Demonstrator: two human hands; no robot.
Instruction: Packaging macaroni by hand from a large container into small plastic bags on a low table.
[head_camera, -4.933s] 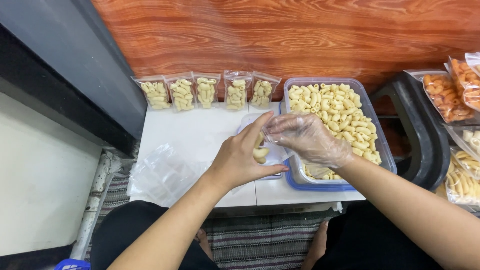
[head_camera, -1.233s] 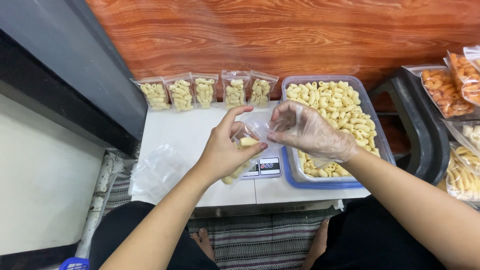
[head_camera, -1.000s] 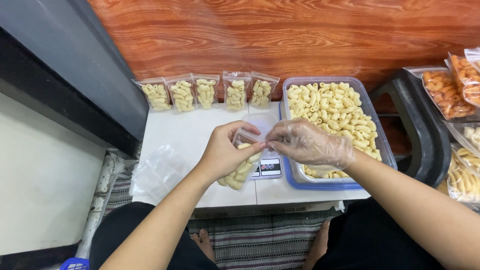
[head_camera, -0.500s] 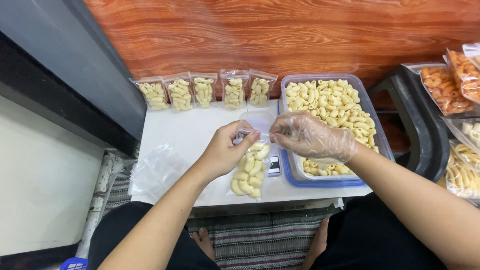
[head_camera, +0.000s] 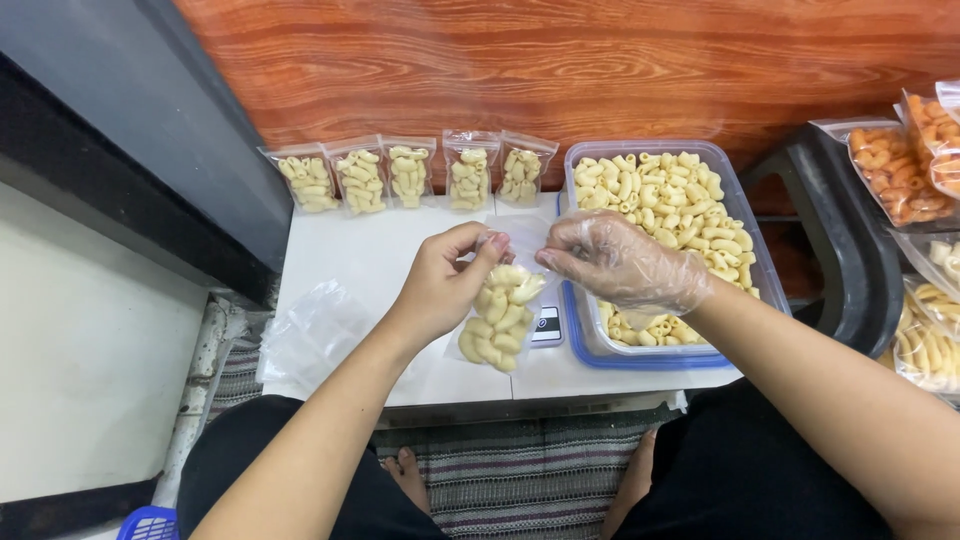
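**Both hands pinch the top of a filled pasta bag above the table**

A white table (head_camera: 360, 270) stands against a reddish wood-grain wall (head_camera: 560, 70). At its right edge sits a clear plastic tub (head_camera: 745, 255) with a blue base, heaped with pale elbow macaroni (head_camera: 680, 205). Along the table's far edge, left of the tub, five small sealed bags of macaroni (head_camera: 410, 175) lean in a row against the wall. Near the left front corner lies a loose pile of empty clear bags (head_camera: 315, 335). A small digital scale (head_camera: 546, 327) rests near the front edge, just beside the tub, mostly hidden by the hands and what they hold.

Off the right edge of the table, a dark stool (head_camera: 850, 250) carries bags of orange snacks (head_camera: 895, 180) and more pale pasta bags (head_camera: 925, 340).

The left hand (head_camera: 440, 285), bare, has its grip clenched on the top left of a small clear bag of macaroni (head_camera: 497, 320), thumb and fingers pinching the rim. The right hand (head_camera: 620, 262), in a thin transparent glove, pinches the same rim from the right. The bag hangs upright between them, over the scale, near the middle of the table's front edge.
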